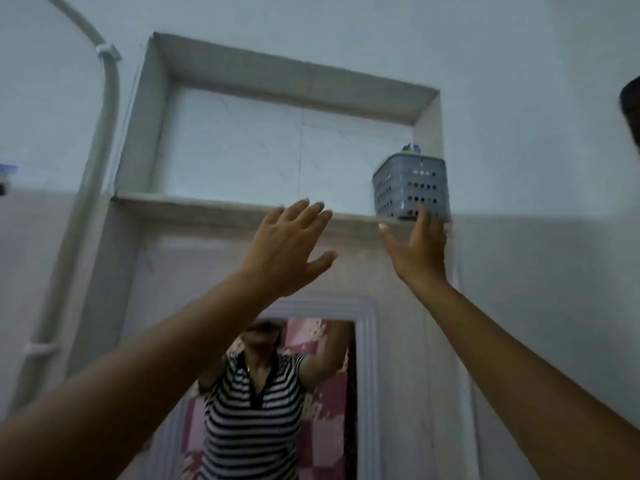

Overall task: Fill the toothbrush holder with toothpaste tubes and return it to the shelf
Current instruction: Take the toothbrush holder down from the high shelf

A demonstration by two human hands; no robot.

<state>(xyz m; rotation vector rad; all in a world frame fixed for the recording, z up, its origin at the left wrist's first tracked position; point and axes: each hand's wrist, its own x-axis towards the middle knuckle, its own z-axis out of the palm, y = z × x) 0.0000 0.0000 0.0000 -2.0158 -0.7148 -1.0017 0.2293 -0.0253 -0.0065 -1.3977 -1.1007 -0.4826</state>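
Arms reach up from the bottom corners of the view toward a recessed shelf point(221, 206) set into a pale tiled wall. A grey toothbrush holder point(411, 188), square-sided and perforated with rows of small holes, stands upright at the far right end of the shelf ledge, close against the right wall of the recess. Something small and coloured, blue and green, pokes just above its rim; it is too blurred to identify. The right hand point(419, 247) is raised directly below the holder with palm toward the wall, fingers extended and held loosely together, thumb spread out to the left; its fingertips overlap the holder's lower front edge, though whether they actually touch it cannot be told. The left hand point(289, 247) is lifted in front of the ledge near the middle of the shelf, back of the hand toward the camera, fingers straight and slightly splayed, thumb pointing right, gripping nothing. The two hands are apart, with bare wall showing between them. The rest of the recess behind and to the left of the holder shows only marbled tile. A white pipe point(104, 140) curves down the wall on the left, fixed by clips. Below the shelf, a mirror point(367, 375) with a moulded white frame reflects a person in a striped shirt with arms lifted
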